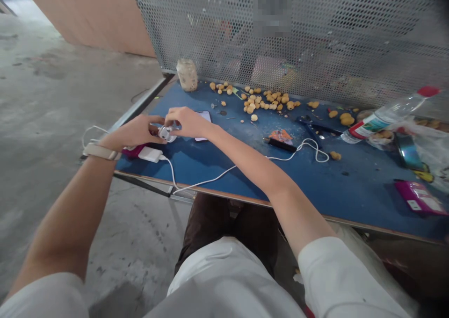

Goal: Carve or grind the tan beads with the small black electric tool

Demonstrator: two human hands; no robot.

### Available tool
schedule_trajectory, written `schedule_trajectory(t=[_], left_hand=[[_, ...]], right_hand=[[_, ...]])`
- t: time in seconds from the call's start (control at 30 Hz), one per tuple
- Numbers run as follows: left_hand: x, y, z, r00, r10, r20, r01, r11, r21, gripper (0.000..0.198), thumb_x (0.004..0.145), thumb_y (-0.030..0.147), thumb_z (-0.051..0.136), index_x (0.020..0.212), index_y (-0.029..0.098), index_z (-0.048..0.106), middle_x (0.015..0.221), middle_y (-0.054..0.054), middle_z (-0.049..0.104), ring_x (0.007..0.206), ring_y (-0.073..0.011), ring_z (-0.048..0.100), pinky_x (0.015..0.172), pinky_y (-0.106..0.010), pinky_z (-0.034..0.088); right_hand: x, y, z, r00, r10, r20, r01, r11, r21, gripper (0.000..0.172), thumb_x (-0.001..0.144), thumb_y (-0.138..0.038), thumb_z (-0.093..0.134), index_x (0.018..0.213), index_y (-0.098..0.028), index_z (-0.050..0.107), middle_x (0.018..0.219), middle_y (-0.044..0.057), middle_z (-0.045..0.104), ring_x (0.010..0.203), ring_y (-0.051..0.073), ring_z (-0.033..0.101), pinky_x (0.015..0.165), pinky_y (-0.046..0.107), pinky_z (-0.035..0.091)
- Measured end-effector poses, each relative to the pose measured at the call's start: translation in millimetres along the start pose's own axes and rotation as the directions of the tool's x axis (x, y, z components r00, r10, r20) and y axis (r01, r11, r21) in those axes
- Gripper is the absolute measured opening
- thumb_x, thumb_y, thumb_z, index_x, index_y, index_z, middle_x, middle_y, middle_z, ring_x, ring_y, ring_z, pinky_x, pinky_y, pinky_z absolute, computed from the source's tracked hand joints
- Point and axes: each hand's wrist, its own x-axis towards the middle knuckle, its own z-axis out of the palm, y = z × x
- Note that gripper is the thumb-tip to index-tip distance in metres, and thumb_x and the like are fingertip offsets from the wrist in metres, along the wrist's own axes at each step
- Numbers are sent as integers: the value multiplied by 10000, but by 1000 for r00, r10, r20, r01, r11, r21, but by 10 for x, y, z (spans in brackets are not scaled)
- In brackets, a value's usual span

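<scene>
Both hands meet over the left end of the blue table. My left hand (140,131), with a pale band on its wrist, has its fingers closed on a small white object (167,133). From the other side, my right hand (186,121) pinches the same white object. Its details are too small to make out. Under my left wrist lie a magenta item (132,152) and a white charger (150,154) with a white cable. A phone (204,118) with a lit screen lies just behind my right hand, partly covered by it.
A jar (187,75) stands at the back left corner. Several peanuts (270,100) lie along the perforated metal panel (217,37). A black pen-like tool (279,144), a tilted plastic bottle (386,119), a tape roll (409,150) and a magenta box (419,198) are to the right.
</scene>
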Motion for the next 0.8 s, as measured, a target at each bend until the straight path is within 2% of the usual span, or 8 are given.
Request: schedule_trajectory(t=[0.13,0.3,0.43,0.6,0.8], left_hand=[[-14,30,0,1000,-1,12,0,999,48,812,730,609,857,1417,178,812,680,40,722,675,-216,612,718,-363,514],[14,-1,41,999,2,-36,0,998,60,814,733,618,853,1428,194,816,797,-6,813,788,-257,736,836,-383,575],[73,-89,106,992,-18,-125,32,993,110,812,712,628,881,1407,213,821,803,-21,835,868,-310,800,913,-391,583],[116,-146,182,984,-19,-178,38,994,103,826,749,624,872,1423,152,796,795,-18,823,857,-281,773,925,-348,536],[120,-111,216,973,11,-229,34,981,191,748,797,664,846,1368,182,833,778,-18,828,920,-315,802,947,-349,524]], right_hand=[[38,-182,-12,989,139,46,-130,979,-157,90,1091,-82,735,1114,-139,801,1250,126,811,1128,252,735,1048,382,545],[41,-350,-31,972,229,44,-208,937,-279,124,1112,-105,650,1179,-134,750,1321,191,830,1231,309,758,1057,400,560],[-4,-321,-38,964,261,-43,-265,949,-173,114,1088,-178,693,1195,-167,731,1204,151,860,1142,308,773,1004,398,563],[-63,-257,19,964,253,-86,-249,967,57,86,1009,-214,800,1088,-192,774,992,77,859,1014,280,814,986,377,572],[-39,-257,134,947,303,-109,-282,944,172,41,983,-149,825,1008,-173,803,1006,109,881,1038,275,841,982,358,608]])
